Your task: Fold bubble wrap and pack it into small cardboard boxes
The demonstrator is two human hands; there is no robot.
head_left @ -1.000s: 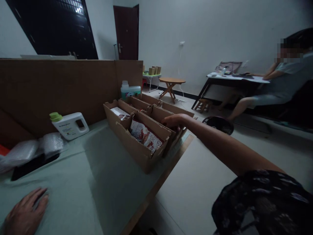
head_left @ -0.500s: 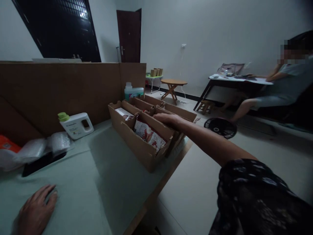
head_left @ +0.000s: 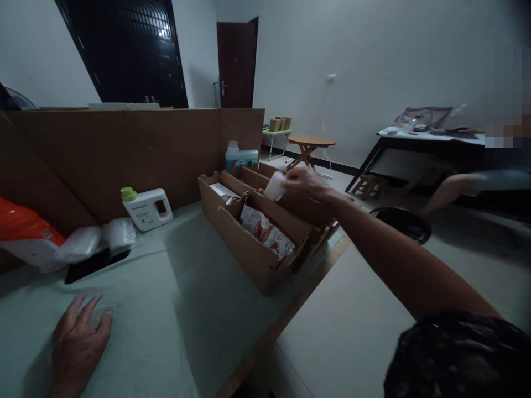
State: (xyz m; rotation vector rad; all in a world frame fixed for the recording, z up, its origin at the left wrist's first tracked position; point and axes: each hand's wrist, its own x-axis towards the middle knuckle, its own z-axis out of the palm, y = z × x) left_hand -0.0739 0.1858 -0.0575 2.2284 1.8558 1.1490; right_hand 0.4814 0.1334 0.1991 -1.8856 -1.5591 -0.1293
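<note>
My right hand (head_left: 306, 181) is over the far side of a cardboard box with compartments (head_left: 244, 239), fingers closed on a small white object (head_left: 275, 186), blurred, whose kind I cannot make out. It hangs just above the compartments. In the near compartment lies a white and red printed packet (head_left: 265, 229). Another white printed item (head_left: 224, 193) sits in the left compartment. My left hand (head_left: 81, 337) rests on the pale green tabletop (head_left: 141, 309), fingers apart and holding nothing.
A white jug with a green cap (head_left: 147, 210) lies on the table, beside bubble-wrapped items (head_left: 121, 235) and an orange-and-white bottle (head_left: 29, 235). A teal bottle (head_left: 240, 156) is behind the box. Cardboard panels (head_left: 124, 149) close off the back. At right, a person sits at a desk (head_left: 431, 136).
My right hand has come up out of the box with the small white object. My left hand has shifted slightly, fingers more spread. The view has turned a little left.
</note>
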